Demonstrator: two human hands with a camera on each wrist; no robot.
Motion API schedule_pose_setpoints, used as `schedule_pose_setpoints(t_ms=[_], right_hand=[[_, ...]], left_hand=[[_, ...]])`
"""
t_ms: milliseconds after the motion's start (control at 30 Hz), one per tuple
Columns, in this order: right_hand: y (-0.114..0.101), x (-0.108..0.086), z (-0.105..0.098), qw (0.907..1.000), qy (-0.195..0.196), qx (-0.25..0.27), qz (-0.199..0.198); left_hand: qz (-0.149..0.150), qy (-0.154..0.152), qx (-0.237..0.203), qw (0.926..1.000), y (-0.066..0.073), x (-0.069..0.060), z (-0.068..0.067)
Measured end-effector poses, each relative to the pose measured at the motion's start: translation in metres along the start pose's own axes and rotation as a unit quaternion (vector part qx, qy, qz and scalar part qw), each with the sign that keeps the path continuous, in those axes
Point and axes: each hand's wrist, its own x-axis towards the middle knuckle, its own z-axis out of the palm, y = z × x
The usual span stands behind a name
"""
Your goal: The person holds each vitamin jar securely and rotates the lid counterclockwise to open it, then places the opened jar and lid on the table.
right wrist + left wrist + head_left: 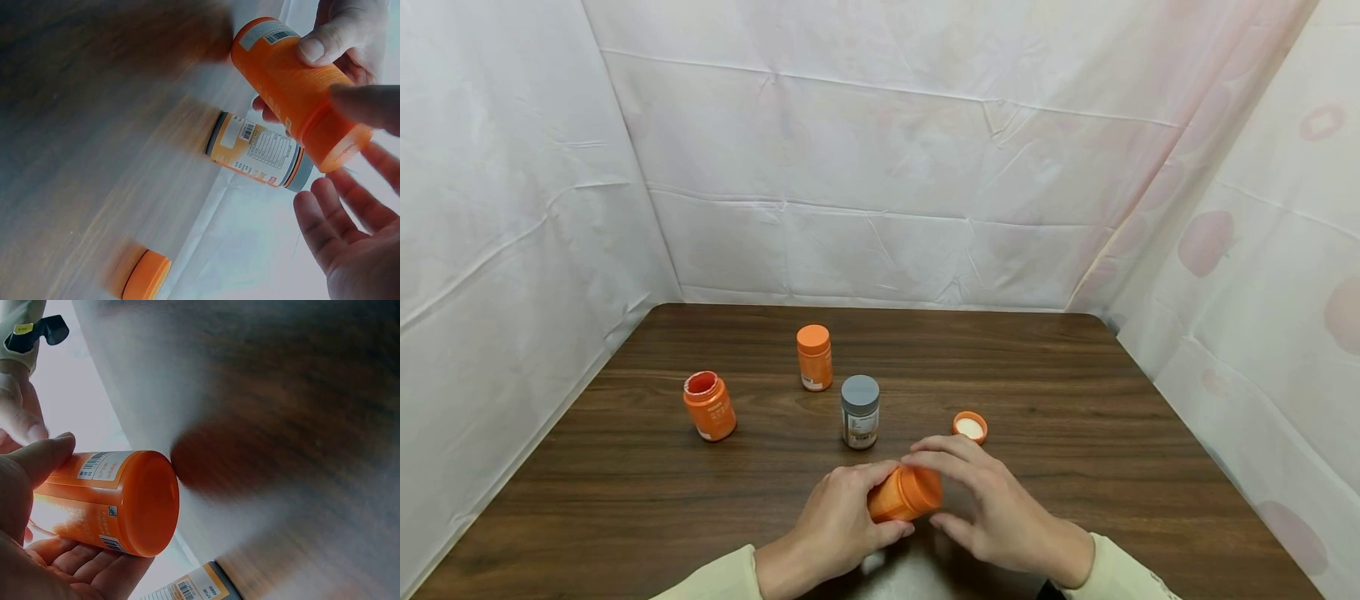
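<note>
My left hand (835,512) grips an orange bottle (889,500) by its body, tilted so its orange cap (925,488) points right. In the left wrist view the base of the bottle (150,503) faces the camera, with thumb above and fingers beneath. Around the cap my right hand (1000,504) spreads its fingers and thumb loosely; the right wrist view shows them beside the cap (337,140), and whether they touch it is hard to tell. A loose orange cap (970,427) lies inside-up beyond the right hand, its white liner showing.
Just past the left hand stands a grey-capped bottle (860,412). Farther back is a capped orange bottle (815,358). An uncapped orange bottle (709,407) stands at left. White sheeting (880,158) encloses the back and sides of the brown wooden table (1075,400).
</note>
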Motion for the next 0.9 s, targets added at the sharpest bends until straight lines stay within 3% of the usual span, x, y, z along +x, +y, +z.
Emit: schedule_pose_setpoints(t_ms=[167,533,700,900], right_hand=[[-0.0011,0.0002,0.0022,0.9994,0.025,0.003,0.025],[-0.0039,-0.0027,0.0062,0.9893,0.044,-0.036,0.134],[-0.0045,-0.0016,0.0076,0.9868,0.036,-0.023,0.156],[-0.0045,-0.0005,0.0089,0.9879,0.034,-0.003,0.151]], left_hand=[[0.004,-0.001,0.002,1.0000,-0.0006,0.0001,0.0008],[0.001,-0.001,-0.010,1.0000,0.0003,0.0003,0.0012],[0.005,-0.002,-0.017,0.9998,-0.0003,0.0005,0.0015],[0.007,-0.005,-0.021,0.9997,-0.0011,0.0005,0.0016]])
